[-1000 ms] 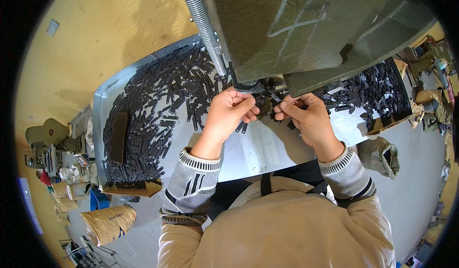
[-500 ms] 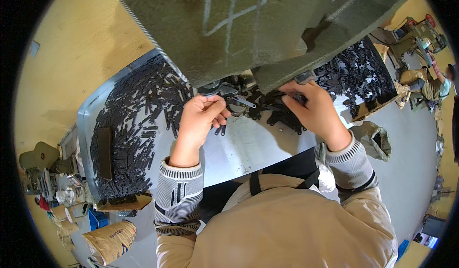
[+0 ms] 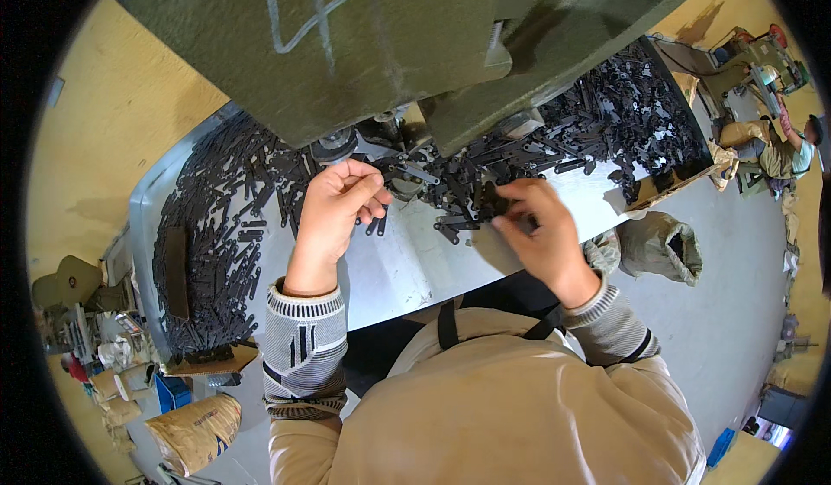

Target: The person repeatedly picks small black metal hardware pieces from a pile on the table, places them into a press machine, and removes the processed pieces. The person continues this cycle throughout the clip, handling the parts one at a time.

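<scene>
My left hand [image 3: 336, 212] is raised beside the round dark machine part [image 3: 334, 145], its thumb and fingers curled together. Whatever they hold, if anything, is hidden. Over a heap of small black metal strips with holes [image 3: 460, 192], my right hand [image 3: 547, 236] is slightly blurred. Its thumb and fingertips are apart, close to the strips, with dark pieces visible between them. A lighter grey strip [image 3: 419, 173] lies at the working spot under the green machine head [image 3: 381, 43], between both hands.
Black strips cover the left side of the metal table [image 3: 389, 281], where a brown bar [image 3: 177, 273] lies. Another heap [image 3: 636, 108] fills the right side. A sack [image 3: 662, 247] stands at right, a paper bag [image 3: 195, 433] at lower left. A person [image 3: 792, 151] sits far right.
The view has shifted, showing more of the right-hand heap. My right hand has moved down from near the machine block to the loose strips. My left hand remains curled beside the round part.
</scene>
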